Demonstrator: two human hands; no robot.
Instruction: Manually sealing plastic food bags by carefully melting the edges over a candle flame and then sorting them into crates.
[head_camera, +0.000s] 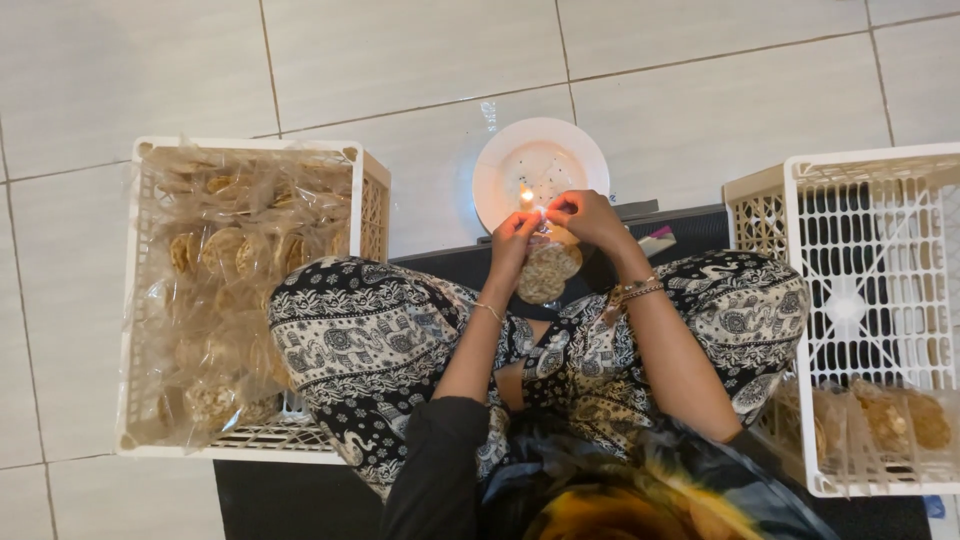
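Observation:
I sit cross-legged on a dark mat in black-and-white patterned trousers. My left hand (514, 243) and my right hand (588, 217) pinch the top of a small clear plastic bag of round crackers (548, 268), which hangs between them. The bag's top edge is held beside a small candle flame (526, 197) that burns on a white plate (570, 152) on the floor just beyond my hands. A thin bracelet circles each wrist.
A white plastic crate (372, 205) on my left is full of clear bags of crackers. A second white crate (872, 163) on my right holds a few bagged crackers (890, 420) at its near end. Grey floor tiles lie beyond.

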